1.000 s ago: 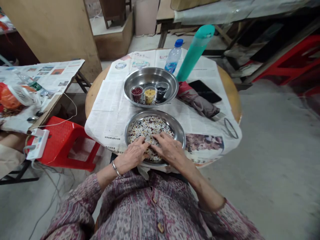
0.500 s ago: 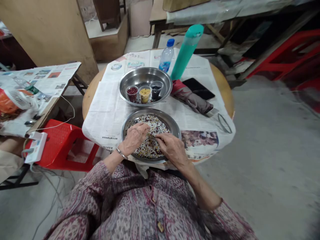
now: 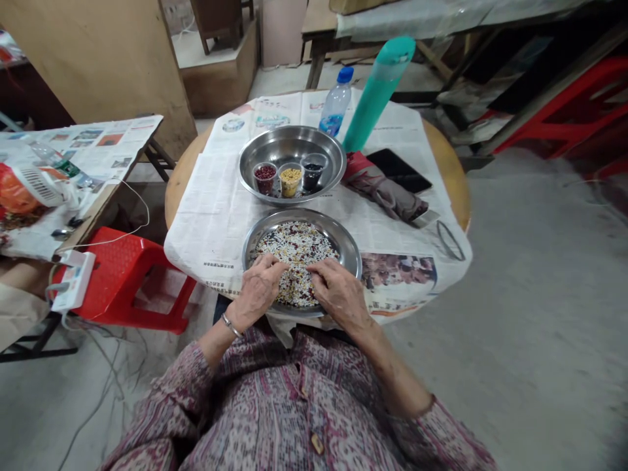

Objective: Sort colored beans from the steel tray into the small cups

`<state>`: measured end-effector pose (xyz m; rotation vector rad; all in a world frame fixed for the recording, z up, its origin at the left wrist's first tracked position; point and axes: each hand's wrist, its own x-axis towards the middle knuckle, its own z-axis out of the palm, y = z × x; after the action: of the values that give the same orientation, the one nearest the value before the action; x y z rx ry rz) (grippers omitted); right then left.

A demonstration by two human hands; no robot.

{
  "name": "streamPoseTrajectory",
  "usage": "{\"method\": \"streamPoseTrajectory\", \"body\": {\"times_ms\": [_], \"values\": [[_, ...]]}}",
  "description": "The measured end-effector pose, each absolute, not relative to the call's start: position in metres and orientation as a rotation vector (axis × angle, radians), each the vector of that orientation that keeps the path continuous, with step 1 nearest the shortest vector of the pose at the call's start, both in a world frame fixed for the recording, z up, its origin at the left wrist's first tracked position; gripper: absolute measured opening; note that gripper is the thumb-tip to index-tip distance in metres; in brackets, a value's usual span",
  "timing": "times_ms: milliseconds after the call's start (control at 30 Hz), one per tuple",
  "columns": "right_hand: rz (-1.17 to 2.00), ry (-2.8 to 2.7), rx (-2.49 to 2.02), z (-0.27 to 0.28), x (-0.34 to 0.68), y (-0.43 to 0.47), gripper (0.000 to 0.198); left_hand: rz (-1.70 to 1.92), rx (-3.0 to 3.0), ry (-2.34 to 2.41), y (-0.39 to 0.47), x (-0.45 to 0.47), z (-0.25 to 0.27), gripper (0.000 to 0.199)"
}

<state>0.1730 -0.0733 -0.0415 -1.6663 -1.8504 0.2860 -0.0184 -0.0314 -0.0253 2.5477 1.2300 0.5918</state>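
Note:
A steel basin (image 3: pixel 354 258) at the table's near edge holds a mix of white, yellow and dark red grains and beans (image 3: pixel 299 241). At its left side, my left hand (image 3: pixel 259 286) reaches over the rim, fingers bent together and fingertips at the grains. My right hand (image 3: pixel 341 288) comes in from the right with thumb and forefinger pinched at the mix. Whatever the fingertips hold is too small to make out. Behind stands a second steel basin (image 3: pixel 275 144) with a cup of red beans (image 3: pixel 265 179), a cup of yellow grains (image 3: pixel 290 180) and a cup of black beans (image 3: pixel 312 173).
Newspaper (image 3: pixel 206 203) covers the round table. Behind the basins stand a blue-capped bottle (image 3: pixel 336 104) and a tall teal bottle (image 3: pixel 377 95). A folded umbrella (image 3: pixel 383 190) and a black tablet-like object (image 3: pixel 400 170) lie right. A red stool (image 3: pixel 122 281) stands left.
My left hand has drawn back toward me and lower in the basin, and the fingertips of both hands are slightly farther apart. The view has shifted slightly.

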Motion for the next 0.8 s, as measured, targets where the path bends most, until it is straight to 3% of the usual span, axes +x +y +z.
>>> {"method": "streamPoseTrajectory", "body": {"times_ms": [333,800], "values": [[0.357,-2.113,-1.647,-0.038,0.175,-0.082,0.017,0.543,2.560,1.298,-0.032,-0.012,-0.028,0.016],[0.245,-1.891,-1.643,-0.048,0.177,-0.060,0.028,0.502,2.573,1.276,-0.034,-0.014,-0.027,0.010]]}}
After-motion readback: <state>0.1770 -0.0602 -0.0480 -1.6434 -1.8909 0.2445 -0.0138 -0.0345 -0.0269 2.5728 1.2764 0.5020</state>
